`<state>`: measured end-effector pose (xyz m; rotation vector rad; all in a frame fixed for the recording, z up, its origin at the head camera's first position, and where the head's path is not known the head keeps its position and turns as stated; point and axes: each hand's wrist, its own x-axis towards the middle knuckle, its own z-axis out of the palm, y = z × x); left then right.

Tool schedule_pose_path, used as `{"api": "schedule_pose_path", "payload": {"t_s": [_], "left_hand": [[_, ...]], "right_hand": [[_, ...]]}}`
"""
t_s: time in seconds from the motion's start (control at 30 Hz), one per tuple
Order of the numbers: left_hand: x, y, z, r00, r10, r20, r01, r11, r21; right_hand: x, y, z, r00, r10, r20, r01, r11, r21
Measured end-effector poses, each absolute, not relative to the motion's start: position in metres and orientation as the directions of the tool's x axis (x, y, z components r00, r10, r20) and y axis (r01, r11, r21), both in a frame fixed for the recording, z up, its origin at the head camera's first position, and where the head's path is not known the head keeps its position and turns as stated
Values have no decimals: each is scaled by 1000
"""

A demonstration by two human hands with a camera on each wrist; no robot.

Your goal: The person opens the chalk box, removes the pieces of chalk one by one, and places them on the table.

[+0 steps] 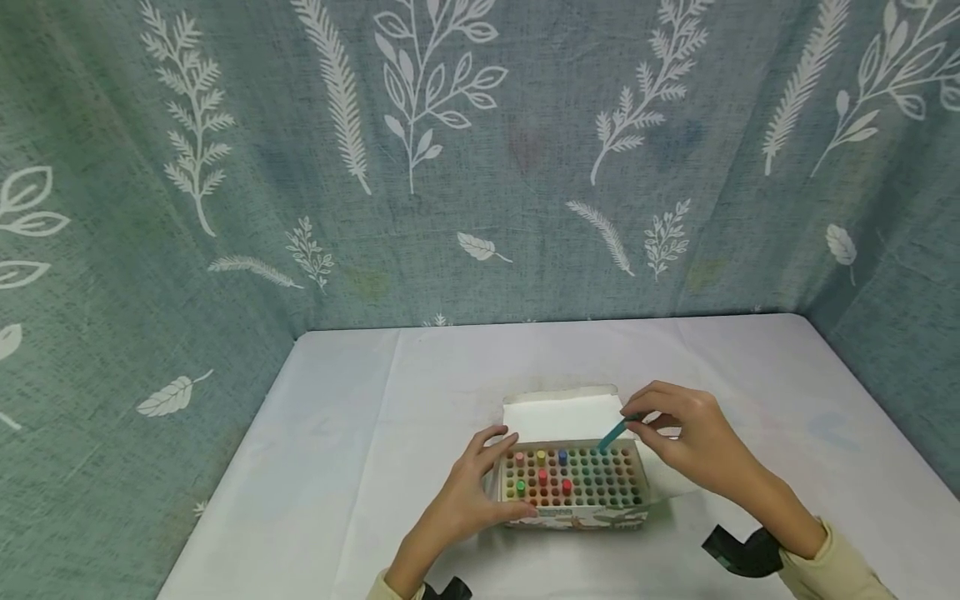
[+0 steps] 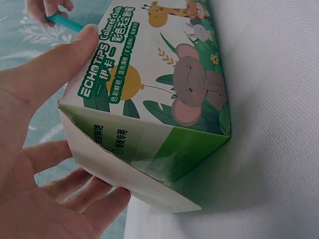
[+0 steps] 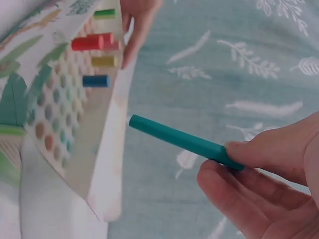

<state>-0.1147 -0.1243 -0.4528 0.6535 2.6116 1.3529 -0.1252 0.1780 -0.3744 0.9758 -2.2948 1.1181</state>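
The left hand (image 1: 468, 492) is cupping the left end of the chalk box (image 1: 573, 487), thumb along the top edge and fingers curling round the side, so the box is being steadied on the white tablecloth (image 1: 337, 433). The box is sitting at the near middle of the table with its lid (image 1: 561, 412) folded back away from the person. Inside, most chalk sticks are sitting flush in their rows, while a few near the left end, among them a red stick (image 1: 542, 476) and a blue one (image 1: 562, 456), are standing proud of the rest.

To the right, the right hand (image 1: 693, 446) is pinching the upper end of a teal chalk stick (image 1: 615, 433) between thumb and fingertips. The stick's long axis is slanting down and to the left, its free tip pointing toward the back row of the box, right of centre; this hand is plainly the nearer one to it.

Whether the tip is already touching the box I cannot tell: the head view is too small, and the right wrist view shows a gap but from a skewed angle. The box's far side is hidden.
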Motion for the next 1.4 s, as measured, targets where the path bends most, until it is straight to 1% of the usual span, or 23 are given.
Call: {"api": "schedule_pose_path", "payload": {"t_s": [0.13,0.3,0.47,0.63,1.0,1.4], "left_hand": [[-115,-125,-453,-898,432,82,319,511,798],[-115,-125,-453,-898,433,82,321,514,796],[-115,-125,-454,-895,438,81,322,510,798],[-116,-125,-454,-895,440,78,316,499,807],[-117,-125,-453,-890,450,75,310,476,823],[-118,-125,-453,-889,452,74,310,475,824]], "right_hand": [[-126,187,-369,-674,-397,623,-733,461,-500],[-126,197,-364,-692,-371,619,-714,480,-510],[-127,206,-362,-695,-360,623,-711,476,-518],[-126,214,-363,-706,-330,627,-692,512,-509],[-125,232,-376,-794,-209,571,-559,621,-549],[-125,244,-395,-864,-128,487,-457,606,-651]]}}
